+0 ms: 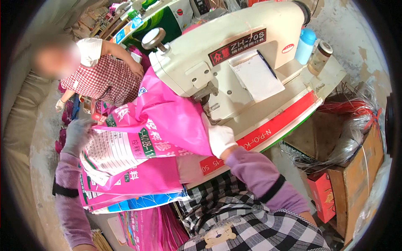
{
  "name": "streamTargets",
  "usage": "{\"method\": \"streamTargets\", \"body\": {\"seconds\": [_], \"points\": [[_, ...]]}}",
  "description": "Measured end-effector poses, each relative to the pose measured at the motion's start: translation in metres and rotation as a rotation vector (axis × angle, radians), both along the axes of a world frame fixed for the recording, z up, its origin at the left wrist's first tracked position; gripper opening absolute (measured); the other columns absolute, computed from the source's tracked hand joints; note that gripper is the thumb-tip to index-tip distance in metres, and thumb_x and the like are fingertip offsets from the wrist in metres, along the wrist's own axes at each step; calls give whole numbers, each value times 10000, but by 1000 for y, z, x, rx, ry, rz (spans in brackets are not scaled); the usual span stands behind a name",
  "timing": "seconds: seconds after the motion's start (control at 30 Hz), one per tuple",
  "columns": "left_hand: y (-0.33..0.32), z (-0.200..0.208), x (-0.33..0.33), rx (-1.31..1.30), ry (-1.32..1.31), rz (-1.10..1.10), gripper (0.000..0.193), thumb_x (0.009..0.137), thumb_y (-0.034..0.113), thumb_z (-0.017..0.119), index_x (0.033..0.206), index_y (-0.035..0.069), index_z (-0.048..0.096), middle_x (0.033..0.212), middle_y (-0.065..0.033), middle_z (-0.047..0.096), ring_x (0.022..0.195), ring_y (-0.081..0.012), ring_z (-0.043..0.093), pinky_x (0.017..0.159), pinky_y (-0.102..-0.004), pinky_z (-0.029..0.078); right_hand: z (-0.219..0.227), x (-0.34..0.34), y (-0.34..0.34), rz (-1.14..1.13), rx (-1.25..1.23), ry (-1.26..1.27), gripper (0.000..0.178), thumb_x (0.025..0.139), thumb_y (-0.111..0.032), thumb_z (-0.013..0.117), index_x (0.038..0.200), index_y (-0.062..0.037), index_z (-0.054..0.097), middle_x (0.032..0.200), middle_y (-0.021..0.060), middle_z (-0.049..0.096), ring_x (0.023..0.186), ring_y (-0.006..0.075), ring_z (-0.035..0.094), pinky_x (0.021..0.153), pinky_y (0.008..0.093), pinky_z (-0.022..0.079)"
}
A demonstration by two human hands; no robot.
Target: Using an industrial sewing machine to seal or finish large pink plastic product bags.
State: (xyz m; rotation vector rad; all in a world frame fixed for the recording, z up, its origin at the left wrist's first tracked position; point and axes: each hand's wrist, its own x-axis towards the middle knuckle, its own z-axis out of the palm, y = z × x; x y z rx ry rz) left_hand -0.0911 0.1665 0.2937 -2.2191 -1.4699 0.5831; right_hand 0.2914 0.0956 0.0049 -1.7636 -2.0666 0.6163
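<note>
Honestly, couldn't tell my grips: left hand [77, 136] blurred, right hand [222, 139] partly hidden. Pink bag [178, 119] between them looked slack; folds might've snagged in sewing machine [182, 67].

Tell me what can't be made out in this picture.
All in the head view:
Left hand: fingers blurred.
Right hand: fingertips hidden, seemingly behind the pink printed sack.
Needle: hidden by the sewing machine and sack.
Lower pink sacks: cut off by the bottom edge.
</note>
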Motion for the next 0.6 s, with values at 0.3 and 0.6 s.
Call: {"method": "streamTargets", "body": {"seconds": [0.3,0.6], "points": [[-155,15,-115,593,-254,-179,142,763,137,666,893,87,643,741,-143,614,705,-333,605,634,-446,466,72,1,-37,392,235,992,324,902,-227,600,1135,-3,624,1128,214,611,1044,354,569,865,426,463],[-128,-48,56,-18,-523,-4,643,806,149,708,1384,56,441,1379,-212,477,1245,-373,506,970,-415,470,36,-22,-106,180,513,419,234,881,-264,660,1043,-100,698,1066,73,693,1123,279,604,1047,545,311]]}}
